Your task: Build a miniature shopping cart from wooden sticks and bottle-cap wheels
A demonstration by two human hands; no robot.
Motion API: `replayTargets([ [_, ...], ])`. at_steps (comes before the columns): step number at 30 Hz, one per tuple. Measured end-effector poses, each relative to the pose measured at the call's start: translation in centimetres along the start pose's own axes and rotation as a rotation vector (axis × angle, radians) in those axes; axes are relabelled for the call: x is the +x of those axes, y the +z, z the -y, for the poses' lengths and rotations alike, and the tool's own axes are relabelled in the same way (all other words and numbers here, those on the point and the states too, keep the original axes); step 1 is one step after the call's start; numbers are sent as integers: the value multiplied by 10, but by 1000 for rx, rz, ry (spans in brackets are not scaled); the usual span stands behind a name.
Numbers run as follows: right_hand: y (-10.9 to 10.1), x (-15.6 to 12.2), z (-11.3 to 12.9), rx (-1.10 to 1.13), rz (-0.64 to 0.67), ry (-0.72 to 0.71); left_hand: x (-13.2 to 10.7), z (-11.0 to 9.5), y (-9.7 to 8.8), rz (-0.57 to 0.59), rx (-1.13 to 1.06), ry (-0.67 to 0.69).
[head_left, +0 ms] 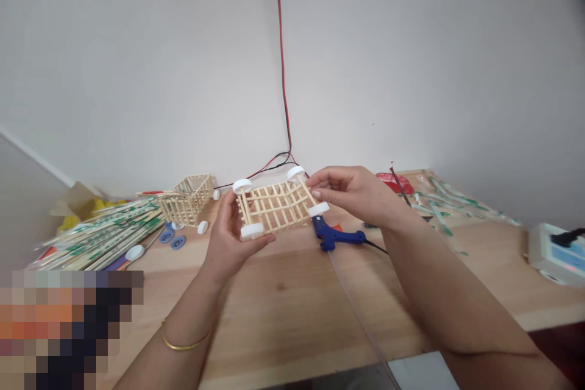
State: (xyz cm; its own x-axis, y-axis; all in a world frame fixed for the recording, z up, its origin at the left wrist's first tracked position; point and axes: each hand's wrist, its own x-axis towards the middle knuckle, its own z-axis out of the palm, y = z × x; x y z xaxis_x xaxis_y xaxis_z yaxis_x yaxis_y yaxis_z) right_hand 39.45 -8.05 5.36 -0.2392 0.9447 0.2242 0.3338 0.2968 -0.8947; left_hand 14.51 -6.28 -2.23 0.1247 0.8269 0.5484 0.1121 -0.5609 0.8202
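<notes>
Both hands hold up a small cart made of thin wooden sticks (273,207), a lattice frame with white bottle-cap wheels at its corners. My left hand (231,237) grips its near left end, thumb by the front wheel. My right hand (350,190) pinches the right axle between the two right wheels. The cart hangs above the wooden table (292,298), tilted toward me.
A second stick cart body (187,198) stands at the back left, with loose white and blue caps (172,237) beside it and a pile of wrapped chopsticks (103,234). A blue glue gun (336,234) lies under the cart. Torn wrappers (439,201) and a power strip (557,253) lie right.
</notes>
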Motion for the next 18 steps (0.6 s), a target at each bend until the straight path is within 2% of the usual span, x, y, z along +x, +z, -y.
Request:
replayTargets([
  [18, 1, 1, -1, 24, 0, 1, 1, 0, 0, 5, -17, 20],
])
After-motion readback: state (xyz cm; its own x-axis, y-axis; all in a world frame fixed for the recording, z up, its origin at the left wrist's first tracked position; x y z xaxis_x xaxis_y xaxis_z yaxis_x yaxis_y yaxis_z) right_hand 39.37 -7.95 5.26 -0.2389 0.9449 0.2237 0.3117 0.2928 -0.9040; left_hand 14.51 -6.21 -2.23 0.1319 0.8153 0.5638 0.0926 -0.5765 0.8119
